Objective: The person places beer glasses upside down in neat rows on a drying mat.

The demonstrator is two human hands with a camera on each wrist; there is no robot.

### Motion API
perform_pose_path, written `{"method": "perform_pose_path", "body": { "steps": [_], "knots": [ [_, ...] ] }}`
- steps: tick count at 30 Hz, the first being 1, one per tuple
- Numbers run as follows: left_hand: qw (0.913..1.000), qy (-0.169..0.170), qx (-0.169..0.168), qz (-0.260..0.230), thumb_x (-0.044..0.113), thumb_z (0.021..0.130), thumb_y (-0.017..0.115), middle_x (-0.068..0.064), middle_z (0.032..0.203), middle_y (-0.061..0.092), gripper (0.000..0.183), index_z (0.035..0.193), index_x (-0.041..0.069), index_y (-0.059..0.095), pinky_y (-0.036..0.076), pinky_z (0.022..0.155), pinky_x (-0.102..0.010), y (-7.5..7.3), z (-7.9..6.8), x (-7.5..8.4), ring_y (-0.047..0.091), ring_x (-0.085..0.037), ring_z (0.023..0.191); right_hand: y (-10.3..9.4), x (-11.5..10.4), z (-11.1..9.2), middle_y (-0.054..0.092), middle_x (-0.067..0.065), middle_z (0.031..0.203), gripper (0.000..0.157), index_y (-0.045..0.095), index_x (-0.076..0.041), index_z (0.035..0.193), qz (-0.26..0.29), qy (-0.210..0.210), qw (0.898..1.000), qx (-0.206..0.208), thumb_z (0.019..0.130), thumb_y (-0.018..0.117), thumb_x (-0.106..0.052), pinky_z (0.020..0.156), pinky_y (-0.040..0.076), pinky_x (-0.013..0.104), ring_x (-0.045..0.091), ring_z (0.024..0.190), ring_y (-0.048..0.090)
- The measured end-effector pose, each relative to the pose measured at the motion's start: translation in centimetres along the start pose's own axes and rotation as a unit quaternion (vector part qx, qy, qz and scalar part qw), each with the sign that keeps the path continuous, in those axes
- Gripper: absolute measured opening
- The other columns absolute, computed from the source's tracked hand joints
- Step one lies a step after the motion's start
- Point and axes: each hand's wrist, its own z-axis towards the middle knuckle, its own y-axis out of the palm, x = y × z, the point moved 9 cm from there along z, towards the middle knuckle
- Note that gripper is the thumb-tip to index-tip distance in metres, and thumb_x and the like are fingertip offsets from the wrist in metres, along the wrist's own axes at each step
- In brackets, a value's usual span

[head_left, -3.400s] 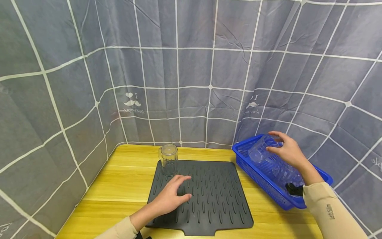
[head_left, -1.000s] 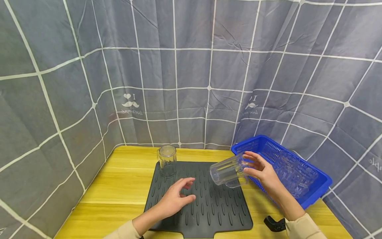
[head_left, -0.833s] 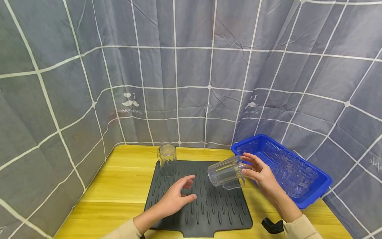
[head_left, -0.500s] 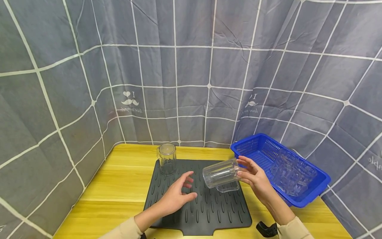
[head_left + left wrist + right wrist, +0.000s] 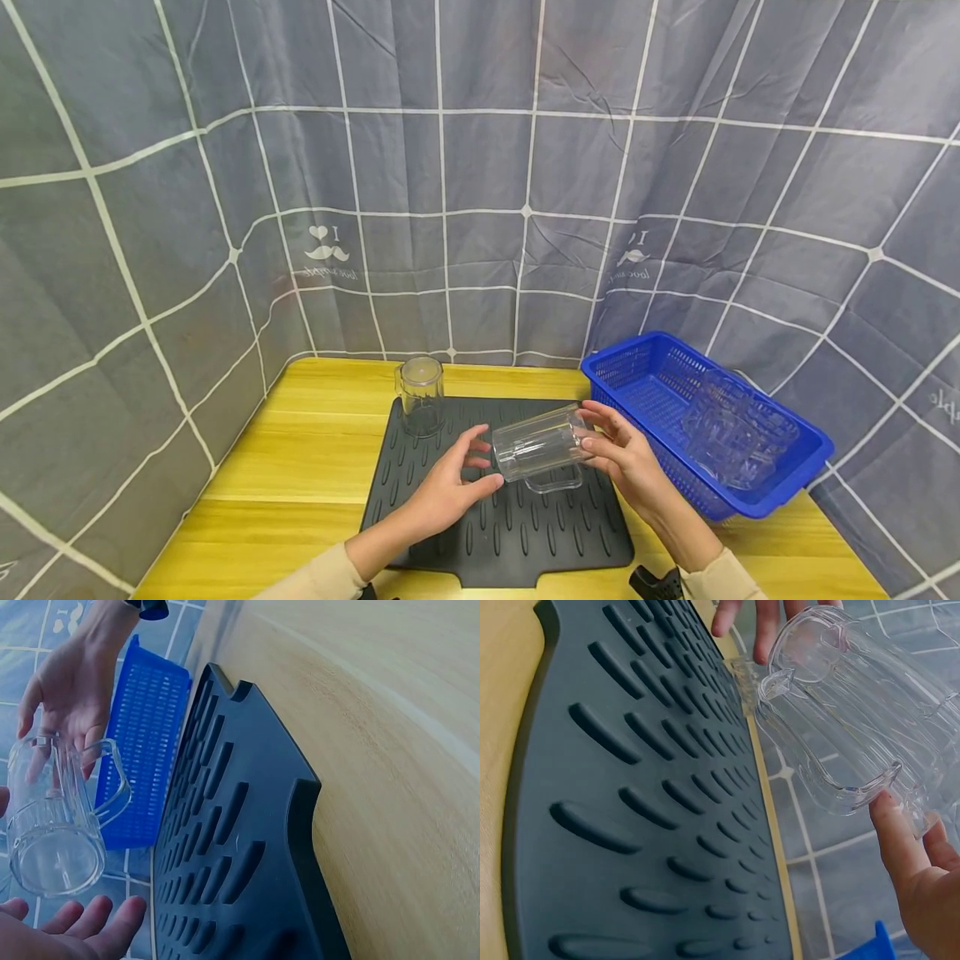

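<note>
A clear glass mug (image 5: 534, 443) is tilted nearly on its side above the dark grey ridged mat (image 5: 525, 537), handle downward. My right hand (image 5: 628, 464) grips it around its rim end, fingers on top and thumb on the near side. At the base end, my left hand (image 5: 444, 493) has its fingers spread, with fingertips right by the glass. The left wrist view shows the round base of the mug (image 5: 58, 859) just above those fingertips. Upside down at the mat's far left corner stands a second glass mug (image 5: 422, 398).
To the right, a blue perforated basket (image 5: 624, 393) holds several clear glass mugs (image 5: 738, 437) lying at its near end. Both mat and basket rest on a yellow wooden table (image 5: 285, 467). A grey gridded curtain (image 5: 480, 167) surrounds the table at the back and sides.
My right hand has lifted the mug out of the basket and carried it left over the mat. The left hand has stayed close by, and the mug's base now reaches its fingertips.
</note>
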Motion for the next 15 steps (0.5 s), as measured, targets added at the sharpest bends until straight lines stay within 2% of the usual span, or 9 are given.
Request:
{"method": "perform_pose_path", "body": {
  "steps": [9, 15],
  "knots": [
    [0.9995, -0.002, 0.008, -0.03, 0.034, 0.1, 0.064, -0.016, 0.149, 0.043, 0.072, 0.159, 0.02, 0.025, 0.05, 0.097, -0.045, 0.2, 0.2, 0.0, 0.052, -0.031, 0.13, 1.1, 0.7, -0.2, 0.044, 0.009, 0.138, 0.062, 0.029, 0.004, 0.151, 0.029, 0.0, 0.999, -0.019, 0.096, 0.058, -0.001, 0.092, 0.056, 0.038, 0.025, 0.125, 0.059],
    [0.9991, -0.011, 0.015, -0.039, 0.037, 0.1, 0.064, -0.018, 0.148, 0.043, 0.071, 0.157, 0.018, 0.027, 0.05, 0.098, -0.048, 0.3, 0.5, -0.7, 0.053, -0.033, 0.13, 1.2, 1.1, -0.3, 0.043, 0.008, 0.138, 0.061, 0.03, 0.004, 0.152, 0.033, 0.01, 0.999, -0.011, 0.097, 0.057, -0.001, 0.09, 0.056, 0.037, 0.024, 0.122, 0.06]
  ]
}}
